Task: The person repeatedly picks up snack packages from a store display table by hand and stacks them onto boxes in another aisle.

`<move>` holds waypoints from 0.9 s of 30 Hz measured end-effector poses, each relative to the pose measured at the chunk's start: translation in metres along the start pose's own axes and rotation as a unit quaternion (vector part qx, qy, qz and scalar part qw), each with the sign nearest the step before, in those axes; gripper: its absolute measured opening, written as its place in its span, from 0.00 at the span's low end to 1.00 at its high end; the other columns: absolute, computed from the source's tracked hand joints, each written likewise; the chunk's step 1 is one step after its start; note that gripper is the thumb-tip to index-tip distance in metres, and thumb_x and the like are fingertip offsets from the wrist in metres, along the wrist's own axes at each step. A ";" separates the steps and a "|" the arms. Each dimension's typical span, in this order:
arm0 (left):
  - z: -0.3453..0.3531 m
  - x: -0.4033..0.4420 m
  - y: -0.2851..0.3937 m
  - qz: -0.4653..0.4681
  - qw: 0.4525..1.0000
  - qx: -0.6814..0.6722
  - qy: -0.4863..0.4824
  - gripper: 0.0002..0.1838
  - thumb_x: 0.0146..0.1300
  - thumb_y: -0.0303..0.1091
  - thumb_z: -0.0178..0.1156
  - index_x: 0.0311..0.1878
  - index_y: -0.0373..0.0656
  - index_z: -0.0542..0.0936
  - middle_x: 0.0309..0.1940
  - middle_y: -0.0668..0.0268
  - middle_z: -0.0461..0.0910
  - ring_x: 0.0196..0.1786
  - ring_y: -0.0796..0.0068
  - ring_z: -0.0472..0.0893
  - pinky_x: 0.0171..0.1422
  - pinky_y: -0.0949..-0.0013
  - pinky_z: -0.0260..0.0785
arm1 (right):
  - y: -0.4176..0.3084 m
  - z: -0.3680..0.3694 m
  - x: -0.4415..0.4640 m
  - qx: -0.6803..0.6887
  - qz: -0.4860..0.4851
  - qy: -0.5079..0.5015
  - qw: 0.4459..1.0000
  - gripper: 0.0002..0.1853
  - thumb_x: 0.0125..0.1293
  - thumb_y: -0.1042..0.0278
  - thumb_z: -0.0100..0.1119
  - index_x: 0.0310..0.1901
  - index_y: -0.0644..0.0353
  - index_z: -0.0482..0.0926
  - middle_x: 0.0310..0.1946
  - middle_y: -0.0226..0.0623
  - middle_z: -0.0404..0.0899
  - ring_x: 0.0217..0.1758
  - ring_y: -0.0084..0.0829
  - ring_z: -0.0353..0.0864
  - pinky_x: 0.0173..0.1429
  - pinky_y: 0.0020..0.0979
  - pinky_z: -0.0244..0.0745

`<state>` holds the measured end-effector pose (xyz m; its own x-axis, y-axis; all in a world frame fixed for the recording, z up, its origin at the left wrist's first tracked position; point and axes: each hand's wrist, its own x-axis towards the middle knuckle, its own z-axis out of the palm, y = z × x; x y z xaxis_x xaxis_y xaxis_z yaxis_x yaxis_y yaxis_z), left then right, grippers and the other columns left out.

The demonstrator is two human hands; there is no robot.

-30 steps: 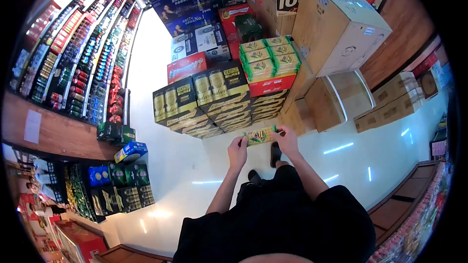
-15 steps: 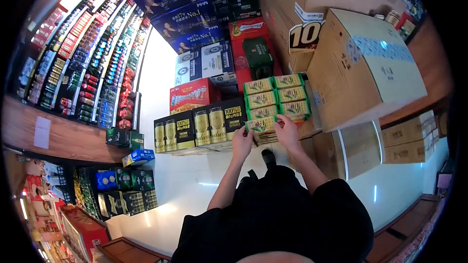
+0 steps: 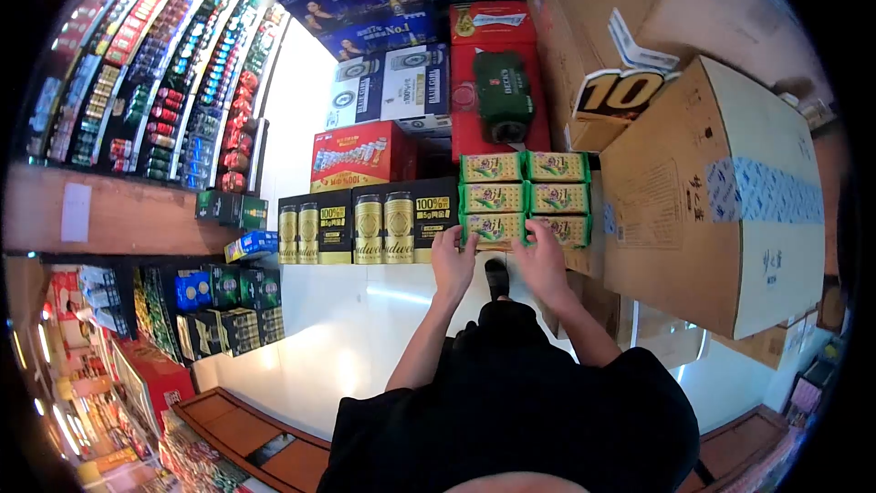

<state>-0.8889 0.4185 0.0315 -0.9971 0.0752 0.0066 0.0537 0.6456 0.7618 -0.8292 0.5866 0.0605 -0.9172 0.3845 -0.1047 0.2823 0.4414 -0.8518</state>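
Several yellow-and-green biscuit packs (image 3: 493,197) lie in two columns on top of a stack by the floor in front of me. My left hand (image 3: 453,263) has its fingers closed at the left end of the front-left biscuit pack (image 3: 494,227). At that pack's other end is my right hand (image 3: 541,262), its fingers curled in on the end. This pack lies flat, level with the front-right pack (image 3: 566,230), which my right hand partly covers. What lies under the packs is mostly hidden.
Black-and-gold beer cartons (image 3: 392,225) stand left of the packs, with a red carton (image 3: 363,153) behind. A green can multipack (image 3: 504,97) sits on red boxes. A large cardboard box (image 3: 721,210) rises at right. Drink shelves (image 3: 173,82) line the far left.
The pack between my hands has moved back from the front edge and now sits in line with the third row. The view has shifted slightly.
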 end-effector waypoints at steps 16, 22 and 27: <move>-0.127 -0.199 -0.100 -0.128 0.992 -0.016 0.000 0.23 0.65 0.45 0.58 0.54 0.37 0.76 0.48 0.52 0.78 0.49 0.57 0.79 0.54 0.60 0.72 | -0.091 0.112 -0.089 -0.110 -0.349 -0.397 0.842 0.20 0.60 0.60 0.61 0.49 0.65 0.78 0.47 0.51 0.79 0.52 0.49 0.77 0.57 0.42 0.71; -0.174 -0.387 -0.158 -0.243 0.959 -0.089 0.116 0.19 0.63 0.40 0.60 0.52 0.38 0.78 0.47 0.52 0.79 0.49 0.56 0.80 0.55 0.59 0.72 | -0.108 0.185 -0.270 -0.168 -0.460 -0.576 0.655 0.26 0.63 0.51 0.57 0.55 0.64 0.74 0.54 0.51 0.76 0.58 0.50 0.72 0.64 0.42 0.66; -0.169 -0.532 -0.182 -0.169 0.924 -0.142 0.311 0.13 0.58 0.28 0.57 0.47 0.39 0.78 0.49 0.50 0.77 0.52 0.50 0.76 0.55 0.57 0.71 | -0.096 0.231 -0.444 -0.164 -0.532 -0.677 0.481 0.22 0.67 0.53 0.50 0.53 0.63 0.72 0.51 0.51 0.74 0.52 0.52 0.75 0.57 0.47 0.71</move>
<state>-0.3770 0.1321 -0.0010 -0.7969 -0.6027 0.0401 -0.1954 0.3200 0.9270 -0.5144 0.1865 0.0701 0.1290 -0.9836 -0.1260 -0.7236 -0.0065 -0.6901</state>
